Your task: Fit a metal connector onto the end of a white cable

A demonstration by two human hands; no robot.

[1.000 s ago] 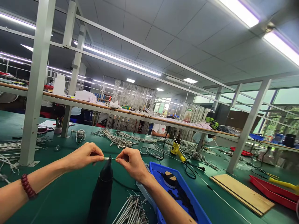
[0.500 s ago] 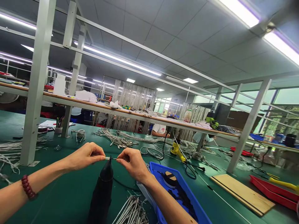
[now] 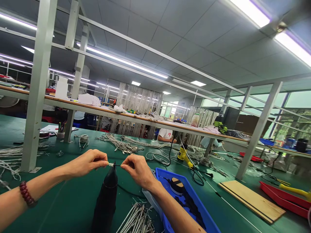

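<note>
Big open shop floor here, and we're working at a long green worktop (image 3: 60, 207) under a white steel rack (image 3: 39, 81) with a wood-edged shelf (image 3: 145, 121) running along it. Further down, a co-worker in a white shirt (image 3: 165, 134) sits at the far side. Bundles of silver cable (image 3: 119, 144) sprawl across the middle of the worktop, along with a yellow tool (image 3: 182, 153), a wooden board (image 3: 251, 201) and a red tray (image 3: 283, 200) off to the right.

Closer in, we've got a blue plastic tray (image 3: 159, 184) by our right arm, a pile of cut cable (image 3: 136, 218) at the near edge, and a black upright tool (image 3: 105, 200) standing right in front of us. We can't quite tell what that tool is.

Our left hand (image 3: 87, 161), with a beaded bracelet (image 3: 26, 194) at the wrist, is pinched narrow on a tiny metal end piece (image 3: 111, 164). Our right hand (image 3: 137, 170) is pinched just as tight on a thin dark wire (image 3: 117, 165) coming out of it. For fiddly stuff like this, we'd keep both pinches close together and the forearms low and relaxed, so nothing wobbles.

The piece sits just over the black tip, between our hands. It looks small, shiny and ridged, though it's too tiny to make out much more, and we can't tell if it touches the tip.
</note>
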